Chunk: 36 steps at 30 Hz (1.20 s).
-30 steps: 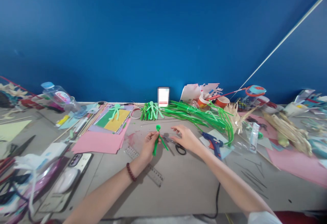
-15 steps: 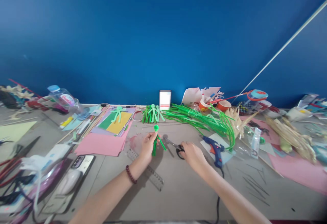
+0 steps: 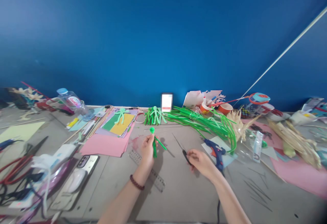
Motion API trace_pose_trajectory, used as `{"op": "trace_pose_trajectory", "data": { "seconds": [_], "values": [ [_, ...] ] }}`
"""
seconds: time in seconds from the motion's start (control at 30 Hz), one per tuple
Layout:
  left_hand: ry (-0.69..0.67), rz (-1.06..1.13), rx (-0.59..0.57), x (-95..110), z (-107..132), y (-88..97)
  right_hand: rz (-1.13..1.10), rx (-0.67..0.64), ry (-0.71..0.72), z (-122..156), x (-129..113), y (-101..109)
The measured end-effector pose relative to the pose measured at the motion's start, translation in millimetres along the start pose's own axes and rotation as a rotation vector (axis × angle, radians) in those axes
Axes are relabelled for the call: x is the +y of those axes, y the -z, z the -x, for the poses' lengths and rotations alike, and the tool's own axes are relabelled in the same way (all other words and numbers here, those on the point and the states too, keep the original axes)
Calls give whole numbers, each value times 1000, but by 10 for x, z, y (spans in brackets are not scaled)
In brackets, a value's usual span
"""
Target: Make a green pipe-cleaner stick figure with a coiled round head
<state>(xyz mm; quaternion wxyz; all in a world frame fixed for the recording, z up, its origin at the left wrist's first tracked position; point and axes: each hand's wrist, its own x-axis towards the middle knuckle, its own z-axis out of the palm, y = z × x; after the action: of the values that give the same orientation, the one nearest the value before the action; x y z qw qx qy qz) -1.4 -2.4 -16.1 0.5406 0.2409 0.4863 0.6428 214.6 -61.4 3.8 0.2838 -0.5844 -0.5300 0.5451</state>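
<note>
Pinched in my left hand (image 3: 147, 149) is a green pipe-cleaner figure (image 3: 154, 151), with a round head on top and strands hanging down and out to the right. My right hand (image 3: 200, 162) grips a pair of scissors (image 3: 182, 146) by the black handles; the thin blades point up and left, apart from the figure. Beneath my left wrist lies a clear ruler (image 3: 157, 181), partly covered. Behind my hands, several finished green figures (image 3: 154, 115) stand against the wall. Another light green figure (image 3: 121, 115) lies on coloured sheets to the left.
Long green pipe cleaners (image 3: 201, 120) spread behind my right hand, near a blue glue gun (image 3: 216, 151). Pink paper (image 3: 104, 144), a phone (image 3: 76, 181) and large red-handled scissors (image 3: 24, 162) are at left. A blue wall (image 3: 163, 46) closes off the back.
The scissors in my right hand have turned, their blades now steeper and slightly farther from the figure. My left hand keeps its hold on the figure. The whole view has shifted slightly.
</note>
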Motion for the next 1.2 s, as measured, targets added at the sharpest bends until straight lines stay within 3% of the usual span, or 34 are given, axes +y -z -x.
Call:
{"op": "trace_pose_trajectory", "data": {
  "seconds": [0.13,0.23,0.33,0.6,0.8,1.0,1.2],
  "values": [
    [59,86,15,17,50,10,-302,-49,47,34,74,-317],
    [70,130,21,42,102,-22,-317,-73,53,-10,117,-579],
    [78,118,-1,35,142,-48,-332,-80,24,-79,142,-705],
    [51,-19,1,-122,178,-48,-313,-74,-32,-142,195,-731],
    [18,-43,100,-23,118,-12,-252,-76,-61,-115,178,-732],
    [64,-44,-41,-41,194,-58,-268,-75,-44,-105,146,-739],
    [77,-90,-65,-144,282,-82,-339,-24,-44,-101,175,-758]
  ]
}}
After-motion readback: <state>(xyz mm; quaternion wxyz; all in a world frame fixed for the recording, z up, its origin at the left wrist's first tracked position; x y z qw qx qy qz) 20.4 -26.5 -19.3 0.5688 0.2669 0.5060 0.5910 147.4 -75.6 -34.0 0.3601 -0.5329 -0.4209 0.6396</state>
